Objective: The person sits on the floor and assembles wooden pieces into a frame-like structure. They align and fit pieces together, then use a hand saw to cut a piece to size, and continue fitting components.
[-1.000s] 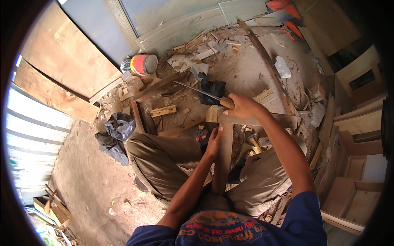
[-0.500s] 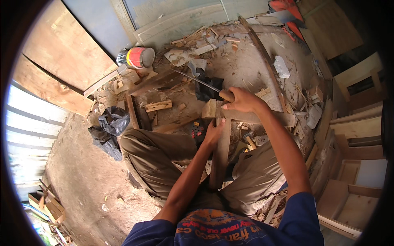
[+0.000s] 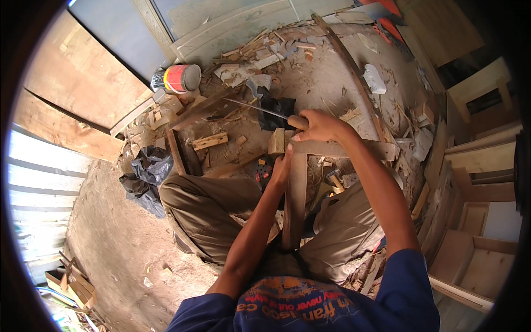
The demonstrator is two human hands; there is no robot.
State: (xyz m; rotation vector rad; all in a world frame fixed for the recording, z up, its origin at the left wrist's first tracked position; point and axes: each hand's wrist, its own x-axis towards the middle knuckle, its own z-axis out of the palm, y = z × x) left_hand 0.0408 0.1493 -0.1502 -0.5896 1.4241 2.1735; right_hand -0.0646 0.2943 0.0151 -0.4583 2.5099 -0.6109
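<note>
Head view: right hand (image 3: pixel 321 127), centre of frame, curled round the wooden handle (image 3: pixel 298 122) of a tool; thumb down by the wood just below; thin blade (image 3: pixel 260 109) points to the upper left, past the wood, over the littered floor; tool type can't be told at this angle, nor whether the blade touches wood. Left hand (image 3: pixel 281 169), just below centre, thumb up at the joint where a crosswise board (image 3: pixel 326 148) meets a lengthwise board (image 3: pixel 296 193); its other fingers are hidden, so can't tell if it pinches the wood or only steadies it. Lengthwise board runs down to the lap, between the trousered knees (image 3: pixel 213 202); crosswise board spans from centre toward right of centre; pale squared end (image 3: pixel 276 142) just left of the joint.

Doing it well, as judged here: brace the lengthwise board firmly against the lap so the joint doesn't rock; left thumb sits close under the tool hand, so better kept low and off any line the blade could take; steady grip on the handle, wrist straight, light pressure; right thumb against the wood could serve as a guide; check the two boards sit square before pressing hard; mind the black bag (image 3: pixel 278 105) behind the blade, the tip could snag it.
</note>
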